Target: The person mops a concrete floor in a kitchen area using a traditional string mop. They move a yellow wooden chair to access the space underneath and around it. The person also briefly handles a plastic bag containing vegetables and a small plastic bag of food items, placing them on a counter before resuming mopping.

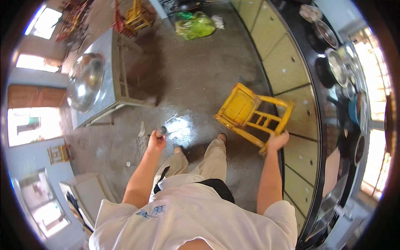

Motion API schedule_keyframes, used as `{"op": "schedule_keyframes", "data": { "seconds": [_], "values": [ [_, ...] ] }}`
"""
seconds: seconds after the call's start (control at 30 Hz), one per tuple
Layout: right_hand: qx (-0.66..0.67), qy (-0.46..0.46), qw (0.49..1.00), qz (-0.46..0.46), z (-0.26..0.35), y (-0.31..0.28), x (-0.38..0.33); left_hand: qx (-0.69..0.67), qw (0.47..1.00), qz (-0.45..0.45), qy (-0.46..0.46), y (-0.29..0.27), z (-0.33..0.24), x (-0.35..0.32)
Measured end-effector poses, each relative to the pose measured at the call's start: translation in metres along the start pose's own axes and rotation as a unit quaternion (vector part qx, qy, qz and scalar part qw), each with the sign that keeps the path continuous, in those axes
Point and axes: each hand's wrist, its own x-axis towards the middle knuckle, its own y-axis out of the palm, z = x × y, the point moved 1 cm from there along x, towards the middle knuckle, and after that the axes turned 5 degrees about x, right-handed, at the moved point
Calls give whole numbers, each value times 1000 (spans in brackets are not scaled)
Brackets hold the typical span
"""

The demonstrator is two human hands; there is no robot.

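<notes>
My right hand (278, 141) is closed round the top of the backrest of a small yellow wooden chair (237, 108). The chair tilts beside my right leg, its seat turned away from me. In front of my left leg, my left hand (156, 142) is closed on a grey, round-ended object (162, 131). Only its blunt end shows past my fingers, and its kind is hard to make out.
Pale cabinets (287, 62) under a dark counter (320, 137) run along the right, with bowls and pans (337, 68) on top. A metal-topped table (109, 75) bearing a large shiny metal basin (86, 81) stands at left. Far ahead, a green plastic bag (196, 27) lies on the floor.
</notes>
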Motion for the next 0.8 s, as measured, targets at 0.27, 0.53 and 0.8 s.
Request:
{"op": "schedule_keyframes", "data": {
  "seconds": [0.27,0.53,0.8],
  "values": [
    [260,437,826,244,-74,62,32,-149,988,-12,38,-5,-50,-16],
    [441,316,744,390,151,111,21,-187,978,-77,53,28,-118,-9],
    [249,266,888,281,372,253,-38,-310,949,67,4,14,-265,21]
  ]
}}
